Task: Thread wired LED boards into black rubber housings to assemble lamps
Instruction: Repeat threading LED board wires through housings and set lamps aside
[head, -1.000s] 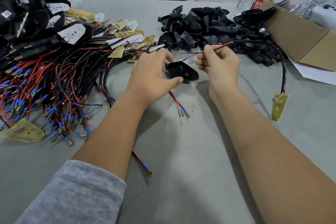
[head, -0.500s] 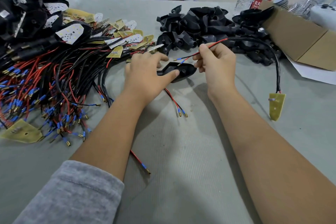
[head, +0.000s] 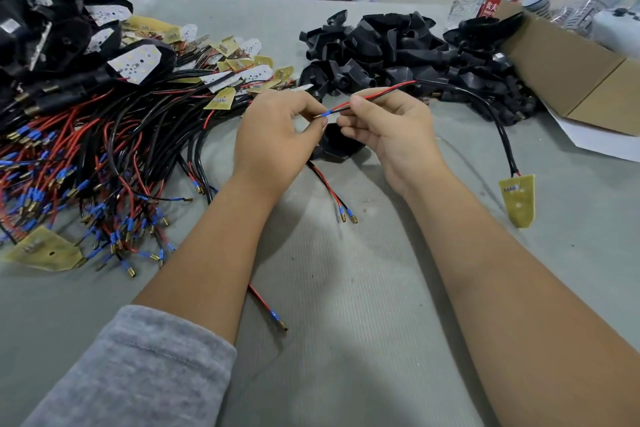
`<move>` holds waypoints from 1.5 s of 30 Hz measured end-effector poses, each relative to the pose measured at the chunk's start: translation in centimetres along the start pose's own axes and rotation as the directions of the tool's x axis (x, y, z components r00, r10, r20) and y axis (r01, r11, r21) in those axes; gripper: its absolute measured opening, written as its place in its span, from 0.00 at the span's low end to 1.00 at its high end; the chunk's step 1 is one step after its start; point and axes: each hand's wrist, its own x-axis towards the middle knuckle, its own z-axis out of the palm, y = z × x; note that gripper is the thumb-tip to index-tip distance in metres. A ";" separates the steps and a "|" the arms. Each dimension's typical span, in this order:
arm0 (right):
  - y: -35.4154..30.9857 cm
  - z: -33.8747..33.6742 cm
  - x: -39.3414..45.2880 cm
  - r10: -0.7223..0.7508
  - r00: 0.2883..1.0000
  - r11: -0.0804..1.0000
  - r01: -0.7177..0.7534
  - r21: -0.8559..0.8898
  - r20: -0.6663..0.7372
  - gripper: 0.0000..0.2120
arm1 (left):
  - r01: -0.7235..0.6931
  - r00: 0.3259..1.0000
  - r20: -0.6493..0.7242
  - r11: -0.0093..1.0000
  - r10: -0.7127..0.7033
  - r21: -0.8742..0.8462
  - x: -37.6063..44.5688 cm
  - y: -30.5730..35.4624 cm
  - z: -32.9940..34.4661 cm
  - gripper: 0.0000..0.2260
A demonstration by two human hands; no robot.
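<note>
Red and black leads, tipped in blue sleeving, are pinched between both hands above the bench. The right hand (head: 388,128) grips the paired leads (head: 377,95) between thumb and forefinger, remaining fingers curled under. The left hand (head: 277,135) pinches the blue-sleeved terminal end (head: 325,113) at its fingertips. Directly below the two hands lies one black rubber housing (head: 337,146) on the grey mat (head: 346,288); whether either hand touches it cannot be determined.

Step in hand, as judged: gathering and aligning the terminal ends for entry into the housing. The leads are not yet inside it. The next move appears to call for bringing the terminals together and steering them into the housing opening, which is not visible from this angle.

The cable (head: 485,107) arcs from the right hand to its yellow LED board (head: 518,199), lying on the mat at right. A second pair of leads (head: 329,191) emerges near the housing. Spare housings (head: 398,48) are heaped beyond the hands; wired boards (head: 104,156) are piled at left; a cardboard box (head: 571,69) sits at right.
</note>
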 end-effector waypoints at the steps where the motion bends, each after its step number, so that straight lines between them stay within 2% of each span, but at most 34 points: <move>1: 0.1 0.1 0.0 0.005 1.000 1.000 -0.005 -0.002 0.019 0.02 | -0.006 1.000 0.003 1.000 0.006 -0.002 0.0 0.0 0.0 0.05; 9: 0.2 -0.1 0.1 -0.002 0.998 0.999 -0.001 0.047 0.055 0.04 | -0.042 0.995 0.089 0.999 0.044 -0.018 -0.2 0.4 0.0 0.10; 15: 0.2 -0.2 0.0 -0.021 0.999 0.998 0.019 0.052 0.038 0.05 | 0.022 0.992 0.121 1.000 -0.021 -0.004 -0.3 0.1 0.1 0.05; 21: 0.1 -0.2 -0.1 -0.032 0.999 0.999 0.031 0.022 0.037 0.05 | 0.115 0.986 0.137 0.986 -0.099 -0.116 -0.3 0.4 0.0 0.11; 30: -0.1 0.0 -0.3 -0.031 0.999 0.999 0.031 -0.031 0.018 0.07 | 0.180 0.976 0.148 0.975 -0.160 -0.131 -0.3 0.2 0.0 0.04; 34: -0.1 0.0 -0.3 -0.031 1.000 0.995 0.031 -0.099 0.001 0.07 | 0.135 0.982 0.142 0.986 -0.121 -0.098 -0.3 0.1 -0.2 0.04; 37: 0.1 0.0 -0.2 -0.064 0.998 0.970 0.055 -0.238 -0.030 0.08 | 0.140 0.972 0.202 0.985 -0.118 -0.099 -0.4 -0.1 -0.4 0.03; 41: 0.4 -0.2 0.0 -0.115 0.991 0.907 0.074 -0.414 -0.075 0.10 | 0.168 0.914 0.357 0.981 -0.190 0.093 -0.4 -0.2 -0.3 0.16; 43: 0.6 -0.1 0.1 -0.141 0.987 0.876 0.087 -0.475 -0.079 0.10 | 0.142 0.911 0.364 0.975 -0.196 0.169 -0.4 -0.2 -0.1 0.18; 45: 0.7 0.0 0.2 -0.156 0.985 0.857 0.097 -0.506 -0.075 0.10 | 0.128 0.927 0.330 0.977 -0.180 0.172 -0.3 -0.5 0.0 0.15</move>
